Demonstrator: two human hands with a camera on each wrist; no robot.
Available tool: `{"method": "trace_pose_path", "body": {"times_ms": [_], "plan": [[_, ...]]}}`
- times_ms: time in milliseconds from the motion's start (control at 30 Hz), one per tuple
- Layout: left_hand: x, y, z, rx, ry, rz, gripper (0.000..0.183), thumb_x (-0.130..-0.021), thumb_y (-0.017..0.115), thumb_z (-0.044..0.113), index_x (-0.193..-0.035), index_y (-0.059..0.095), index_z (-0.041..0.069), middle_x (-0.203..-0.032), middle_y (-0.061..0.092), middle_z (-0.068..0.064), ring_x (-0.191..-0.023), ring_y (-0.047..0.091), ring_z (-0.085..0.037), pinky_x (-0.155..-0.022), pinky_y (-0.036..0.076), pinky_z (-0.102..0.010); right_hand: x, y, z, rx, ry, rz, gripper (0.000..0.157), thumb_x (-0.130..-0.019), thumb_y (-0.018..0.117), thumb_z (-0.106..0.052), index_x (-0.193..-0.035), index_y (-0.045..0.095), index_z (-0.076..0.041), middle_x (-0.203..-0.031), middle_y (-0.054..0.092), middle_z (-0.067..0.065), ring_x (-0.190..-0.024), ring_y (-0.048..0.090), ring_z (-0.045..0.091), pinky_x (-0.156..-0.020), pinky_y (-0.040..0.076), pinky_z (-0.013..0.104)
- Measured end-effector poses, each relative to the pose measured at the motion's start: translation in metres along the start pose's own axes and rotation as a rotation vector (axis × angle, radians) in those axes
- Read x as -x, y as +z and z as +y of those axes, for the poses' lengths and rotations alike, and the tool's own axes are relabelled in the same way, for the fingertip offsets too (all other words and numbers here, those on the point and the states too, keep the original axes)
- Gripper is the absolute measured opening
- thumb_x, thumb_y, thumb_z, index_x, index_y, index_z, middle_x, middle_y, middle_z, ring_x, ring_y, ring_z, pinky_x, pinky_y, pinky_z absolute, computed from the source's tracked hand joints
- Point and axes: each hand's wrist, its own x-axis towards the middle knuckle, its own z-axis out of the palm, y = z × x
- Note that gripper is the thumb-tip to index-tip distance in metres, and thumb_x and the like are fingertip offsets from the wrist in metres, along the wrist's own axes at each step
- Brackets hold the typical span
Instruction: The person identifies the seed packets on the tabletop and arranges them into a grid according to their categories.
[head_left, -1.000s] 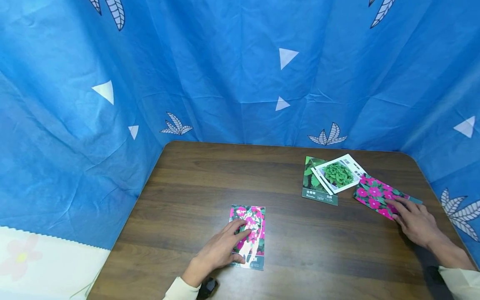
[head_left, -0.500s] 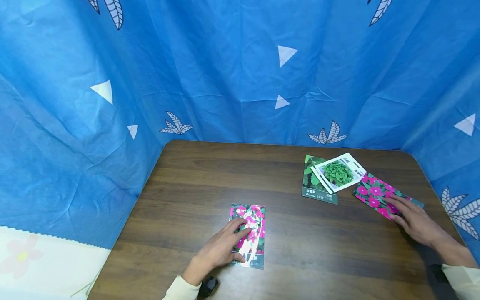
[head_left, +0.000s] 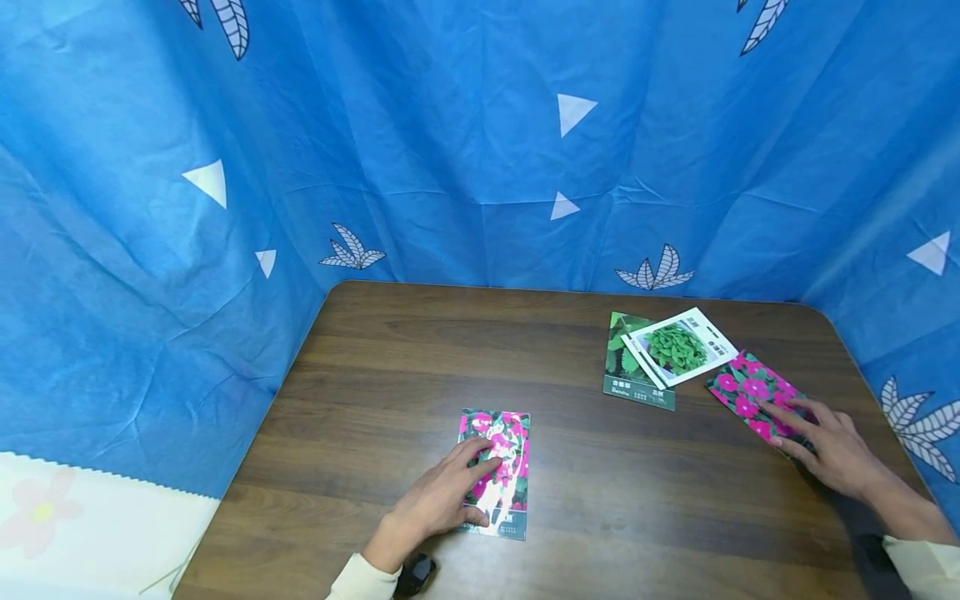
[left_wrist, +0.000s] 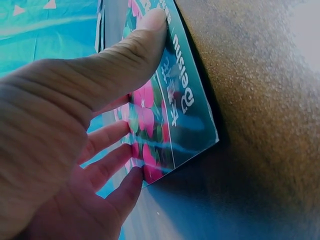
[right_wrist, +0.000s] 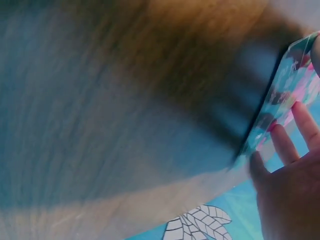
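Note:
In the head view a seed packet with pink flowers (head_left: 517, 462) lies flat near the front of the table. My left hand (head_left: 442, 496) rests on its left part, fingers spread and loosely bent; the left wrist view shows thumb and fingertips touching the printed face of this flower packet (left_wrist: 185, 95). Farther right, my right hand (head_left: 836, 450) rests its fingers on a second pink-flower seed packet (head_left: 750, 387), which lies slanted. The hand covers that packet's lower right end. In the right wrist view fingertips touch the packet (right_wrist: 280, 95).
Left of the slanted packet, a white seed packet with a leafy plant picture (head_left: 678, 346) overlaps a green seed packet (head_left: 637, 390). The brown wooden table (head_left: 420, 342) has a blue curtain (head_left: 450, 150) along its back and sides. A white cloth (head_left: 97, 533) hangs at lower left.
The slanted pink-flower packet has turned a little clockwise under my right hand, so its teal end no longer shows. The white packet's right corner is now uncovered. My left hand stays put.

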Motion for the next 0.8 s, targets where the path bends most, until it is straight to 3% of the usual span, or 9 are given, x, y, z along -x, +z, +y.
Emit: {"method": "trace_pose_path", "body": {"times_ms": [233, 367, 567, 800], "plan": [[0.0002, -0.0013, 0.0003, 0.015, -0.004, -0.011, 0.080, -0.077, 0.079, 0.047, -0.145, 0.053, 0.014, -0.155, 0.039, -0.009, -0.145, 0.036, -0.027, -0.111, 0.046, -0.035, -0.0004, -0.0056, -0.0052, 0.050, 0.044, -0.075, 0.062, -0.103, 0.055, -0.034, -0.158, 0.030, -0.023, -0.139, 0.031, 0.034, -0.117, 0.031, 0.057, -0.090, 0.031, 0.069], [0.0003, -0.0015, 0.0001, 0.021, -0.009, -0.014, 0.079, -0.078, 0.079, 0.046, -0.145, 0.053, 0.014, -0.155, 0.039, -0.009, -0.145, 0.036, -0.027, -0.111, 0.047, -0.035, -0.0002, -0.0077, -0.0055, 0.099, 0.007, -0.122, 0.060, -0.105, 0.051, -0.028, -0.159, 0.027, -0.023, -0.146, 0.033, 0.031, -0.118, 0.042, 0.058, -0.091, 0.033, 0.061], [0.0005, -0.0005, -0.0010, 0.022, -0.003, -0.009, 0.080, -0.077, 0.079, 0.047, -0.145, 0.054, 0.013, -0.155, 0.039, -0.008, -0.145, 0.035, -0.027, -0.111, 0.046, -0.035, 0.0029, -0.0066, -0.0059, 0.110, -0.108, -0.083, 0.067, -0.103, 0.055, -0.020, -0.160, 0.021, -0.032, -0.149, 0.037, 0.035, -0.113, 0.055, 0.056, -0.090, 0.030, 0.051], [0.0001, -0.0003, -0.0015, 0.028, -0.004, -0.004, 0.079, -0.077, 0.079, 0.047, -0.145, 0.054, 0.013, -0.155, 0.040, -0.008, -0.145, 0.036, -0.026, -0.111, 0.046, -0.034, 0.0042, -0.0098, -0.0087, 0.093, -0.098, -0.107, 0.069, -0.100, 0.060, -0.027, -0.159, 0.024, -0.034, -0.142, 0.044, 0.036, -0.113, 0.056, 0.057, -0.088, 0.032, 0.053]]}}
